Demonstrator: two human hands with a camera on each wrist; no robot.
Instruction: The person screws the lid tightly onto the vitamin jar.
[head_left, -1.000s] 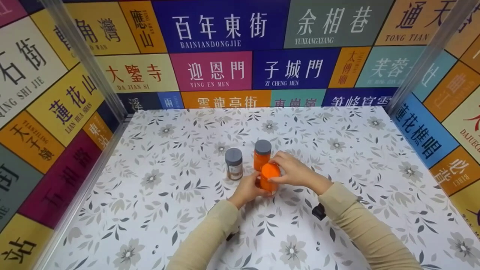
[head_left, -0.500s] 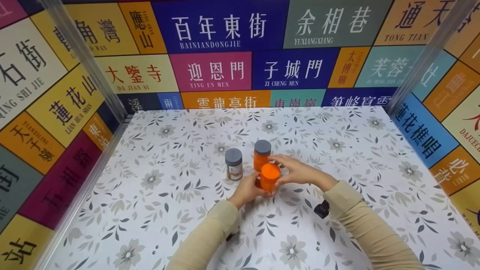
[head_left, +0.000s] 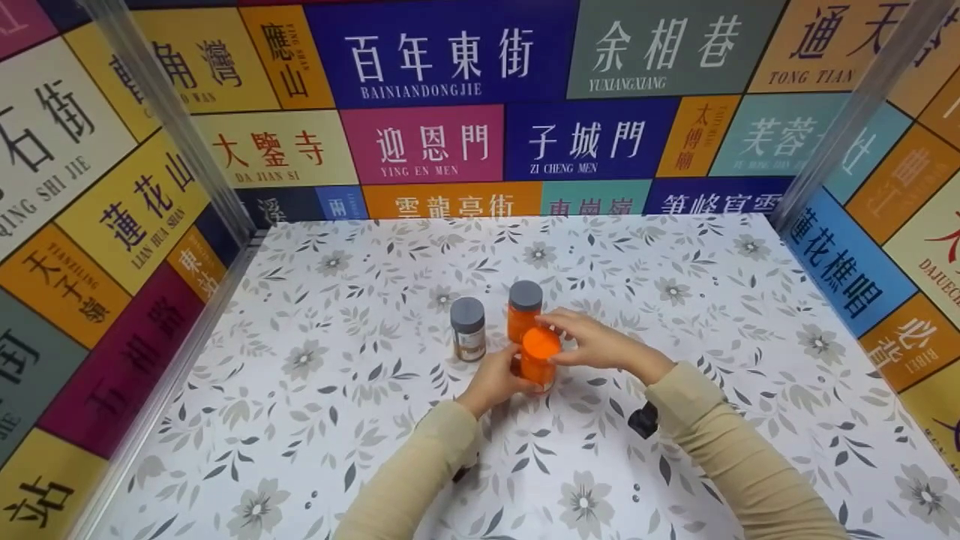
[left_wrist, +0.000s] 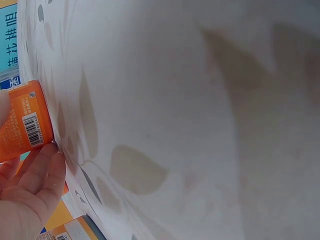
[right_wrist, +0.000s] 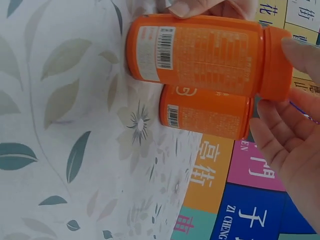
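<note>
An orange bottle (right_wrist: 200, 55) with a matching orange cap (head_left: 541, 343) stands upright on the patterned table. My left hand (head_left: 491, 379) grips its body low down, from the left side. At the top, my right hand (head_left: 600, 345) pinches the cap, thumb on one side and fingertips on the other in the right wrist view. Just behind stands another orange bottle (head_left: 523, 321) with a grey lid (head_left: 525, 294), close to my right fingertips in the head view. To the left is a grey-lidded bottle (head_left: 469, 341) with a pale, brownish label.
White cloth with grey flowers and leaves covers the table (head_left: 360, 465). Colourful sign-printed panels (head_left: 420, 142) wall it in at the back and both sides. Transparent corner strips (head_left: 180, 127) run along the panel joints.
My right hand's fingers spread away from the cap to the right half a second ago and now close on it again. My left hand and all the bottles have stayed in place.
</note>
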